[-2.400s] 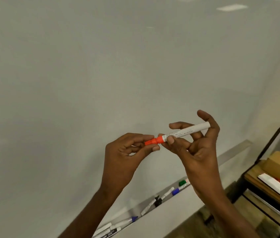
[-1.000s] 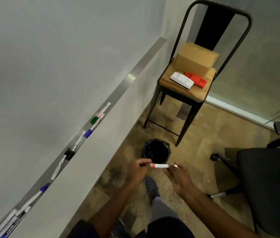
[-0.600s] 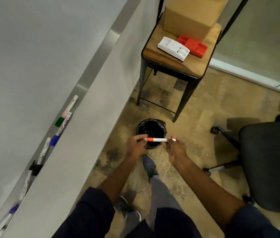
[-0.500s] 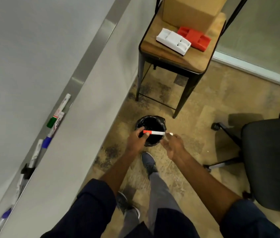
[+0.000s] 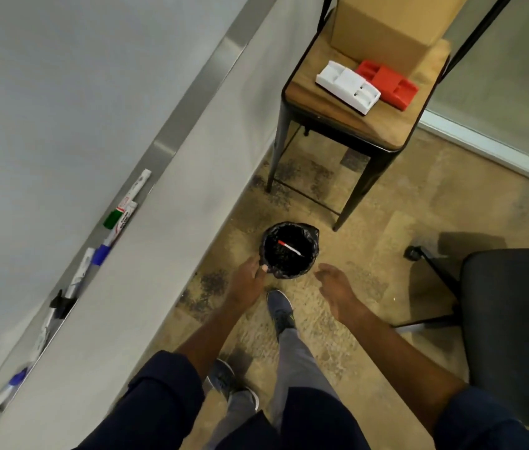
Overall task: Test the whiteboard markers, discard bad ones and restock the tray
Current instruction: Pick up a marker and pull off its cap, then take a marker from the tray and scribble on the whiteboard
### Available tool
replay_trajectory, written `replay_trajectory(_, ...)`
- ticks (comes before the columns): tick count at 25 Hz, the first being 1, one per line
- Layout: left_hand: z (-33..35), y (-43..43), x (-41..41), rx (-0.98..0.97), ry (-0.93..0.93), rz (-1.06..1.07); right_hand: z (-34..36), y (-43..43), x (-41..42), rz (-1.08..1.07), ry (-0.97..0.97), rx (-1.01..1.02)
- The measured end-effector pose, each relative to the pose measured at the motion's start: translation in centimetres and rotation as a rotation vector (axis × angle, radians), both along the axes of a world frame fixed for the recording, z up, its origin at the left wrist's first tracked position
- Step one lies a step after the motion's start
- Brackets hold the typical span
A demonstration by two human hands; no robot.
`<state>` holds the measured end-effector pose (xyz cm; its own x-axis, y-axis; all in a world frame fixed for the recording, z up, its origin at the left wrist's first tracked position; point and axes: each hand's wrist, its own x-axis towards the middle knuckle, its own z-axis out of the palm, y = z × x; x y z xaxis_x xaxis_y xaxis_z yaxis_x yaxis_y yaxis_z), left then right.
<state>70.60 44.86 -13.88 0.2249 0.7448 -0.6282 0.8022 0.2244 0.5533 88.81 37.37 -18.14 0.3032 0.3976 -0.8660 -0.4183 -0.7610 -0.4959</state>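
A green-capped marker (image 5: 123,206) lay in the tray (image 5: 166,147) at the left. The red-capped marker (image 5: 290,247) lay inside the bin (image 5: 313,251), the left hand (image 5: 250,280) loosely curled and empty at its near-left rim, the right hand (image 5: 334,284) relaxed, fingers slightly apart, just right of it. A box-laden chair (image 5: 337,121) stood beyond, an office chair (image 5: 513,319) far right.

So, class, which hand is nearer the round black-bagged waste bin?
Left. The left hand is at the black-bagged waste bin rim; the right hand hangs apart, to its right.
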Motion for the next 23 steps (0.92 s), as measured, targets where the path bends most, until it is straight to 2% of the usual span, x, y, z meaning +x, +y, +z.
replay_trajectory(3,0.4,-2.6,-3.1,0.109,0.078,-0.082,0.8,-1.5,-3.1,0.817,-0.567,0.181)
replay_trajectory(4,0.2,-3.3,-4.1,0.165,0.136,-0.096,0.9,-1.9,-4.3,1.005,-0.709,0.249)
replay_trajectory(6,0.7,-4.5,-5.5,0.243,0.22,-0.082,2.0,-2.3,-6.4,1.168,-0.881,0.337)
replay_trajectory(8,2.1,-6.1,-7.3,0.278,0.254,-0.043,3.6,-2.6,-8.5,1.239,-0.974,0.4)
replay_trajectory(13,5.2,-10.2,-13.2,0.406,0.285,0.016,7.3,-4.1,-13.1,1.293,-1.016,0.508)
replay_trajectory(20,8.0,-18.4,-23.0,0.471,0.332,0.125,11.3,-8.9,-22.7,1.394,-0.991,0.596)
replay_trajectory(23,9.6,-22.0,-27.2,0.473,0.371,0.204,12.9,-10.1,-27.8,1.438,-0.94,0.707)
